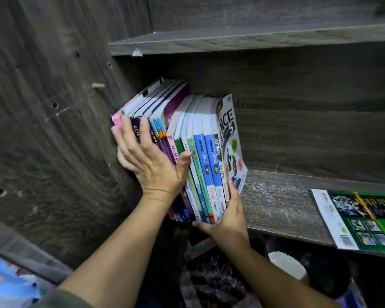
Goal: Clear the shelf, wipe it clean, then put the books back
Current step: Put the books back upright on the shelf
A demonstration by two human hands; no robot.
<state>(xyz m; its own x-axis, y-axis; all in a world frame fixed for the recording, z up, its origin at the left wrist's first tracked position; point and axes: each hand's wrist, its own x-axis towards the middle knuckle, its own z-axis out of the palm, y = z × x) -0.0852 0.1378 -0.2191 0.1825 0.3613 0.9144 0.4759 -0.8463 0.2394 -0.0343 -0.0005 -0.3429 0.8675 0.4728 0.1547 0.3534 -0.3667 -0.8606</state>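
A row of several upright books (200,156) leans left against the dark wooden side wall at the left end of the shelf (276,203). My left hand (149,161) lies flat on the spines of the left books, fingers straight, thumb against a pink spine. My right hand (225,216) grips the lower right corner of the row, fingers curled up onto the white science book's cover (230,138), thumb under the spines at the shelf's front edge.
A green-covered book (360,221) lies flat at the shelf's right, overhanging the front edge. Scratched shelf board shows between it and the row. Another shelf (231,41) sits above. Below the shelf are dark shapes and a pale round object (285,265).
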